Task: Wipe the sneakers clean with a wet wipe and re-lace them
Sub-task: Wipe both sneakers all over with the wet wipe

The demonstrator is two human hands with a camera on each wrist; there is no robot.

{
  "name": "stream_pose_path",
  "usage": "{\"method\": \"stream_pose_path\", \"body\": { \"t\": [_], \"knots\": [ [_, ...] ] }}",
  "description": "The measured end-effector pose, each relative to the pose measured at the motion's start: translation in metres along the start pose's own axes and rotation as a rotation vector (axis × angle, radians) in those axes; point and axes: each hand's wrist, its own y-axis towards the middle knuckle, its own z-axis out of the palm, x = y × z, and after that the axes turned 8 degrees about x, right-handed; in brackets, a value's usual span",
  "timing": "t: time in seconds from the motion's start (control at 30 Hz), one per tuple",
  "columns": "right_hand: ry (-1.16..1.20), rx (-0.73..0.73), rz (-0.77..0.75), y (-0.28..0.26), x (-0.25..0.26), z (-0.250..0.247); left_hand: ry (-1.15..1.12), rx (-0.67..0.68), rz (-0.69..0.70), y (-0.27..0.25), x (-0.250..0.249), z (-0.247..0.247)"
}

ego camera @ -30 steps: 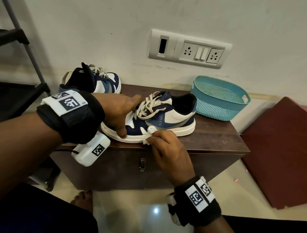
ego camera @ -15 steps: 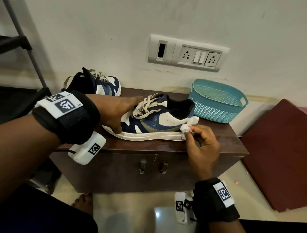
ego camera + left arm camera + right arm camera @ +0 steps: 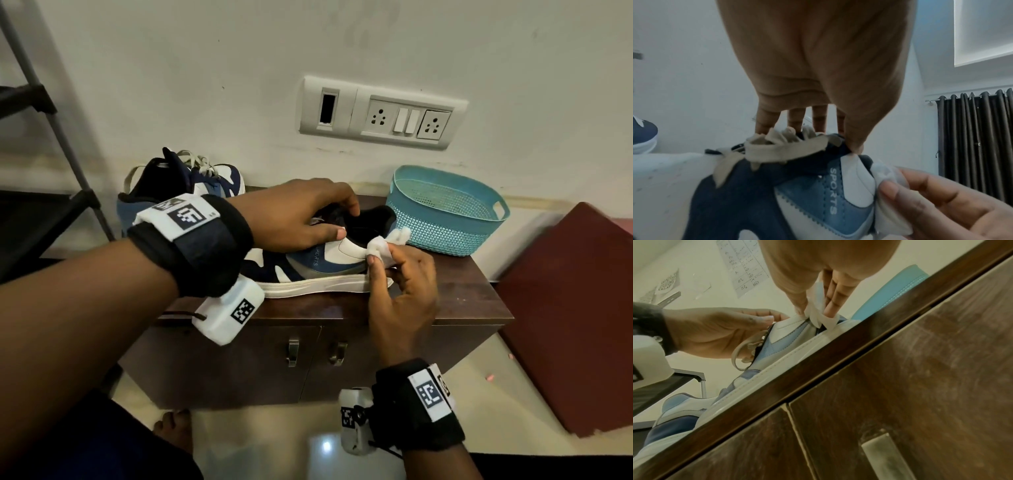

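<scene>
Cabinet top (image 3: 455,298): sneaker (image 3: 318,267) near front edge | left hand (image 3: 291,219) grips its collar | right hand (image 3: 400,284) pinches wipe (image 3: 380,248), seemingly at heel

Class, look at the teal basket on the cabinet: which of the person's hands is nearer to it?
Right. The right hand, holding the wet wipe at the sneaker's heel, sits just beside the teal basket. The left hand grips the sneaker's laces and collar, farther away.
</scene>
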Motion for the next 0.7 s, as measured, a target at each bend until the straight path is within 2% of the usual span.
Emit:
{"method": "stream_pose_path", "body": {
  "t": [0.27, 0.43, 0.7],
  "knots": [
    [0.025, -0.021, 0.014, 0.001, 0.002, -0.002, 0.021, 0.095, -0.046, 0.008, -0.003, -0.001],
    [0.097, -0.051, 0.138, 0.008, 0.001, -0.004, 0.016, 0.072, -0.006, 0.009, -0.004, -0.001],
    [-0.006, -0.043, 0.064, 0.009, -0.001, -0.005, -0.008, 0.031, 0.018, 0.008, -0.001, -0.007]
  ]
}}
